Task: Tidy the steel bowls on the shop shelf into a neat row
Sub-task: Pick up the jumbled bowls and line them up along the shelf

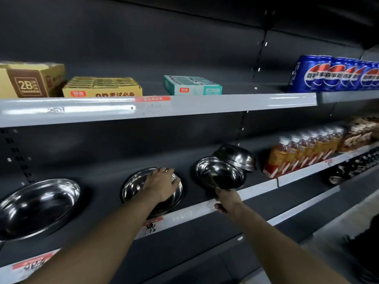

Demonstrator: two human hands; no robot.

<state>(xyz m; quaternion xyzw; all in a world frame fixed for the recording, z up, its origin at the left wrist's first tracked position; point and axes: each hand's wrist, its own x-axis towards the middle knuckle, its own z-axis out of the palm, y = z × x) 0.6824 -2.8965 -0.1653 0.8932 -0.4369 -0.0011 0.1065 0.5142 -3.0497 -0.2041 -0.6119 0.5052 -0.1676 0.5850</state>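
Both bare arms outstretched; left hand [162, 184] flat, fingers spread; right hand [226, 199] apparently pinching with curled fingers.

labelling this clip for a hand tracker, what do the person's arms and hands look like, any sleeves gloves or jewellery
Both forearms are bare right down to the frame's lower edge, with no sleeve or cuff showing. The left hand and the right hand wear no gloves. No watch or wristband shows on either wrist. A small pale glint sits on a finger of the left hand; it may be a ring, but it is too blurred to say.

both forearms bare, no sleeves; ring on left hand [162, 184] finger.
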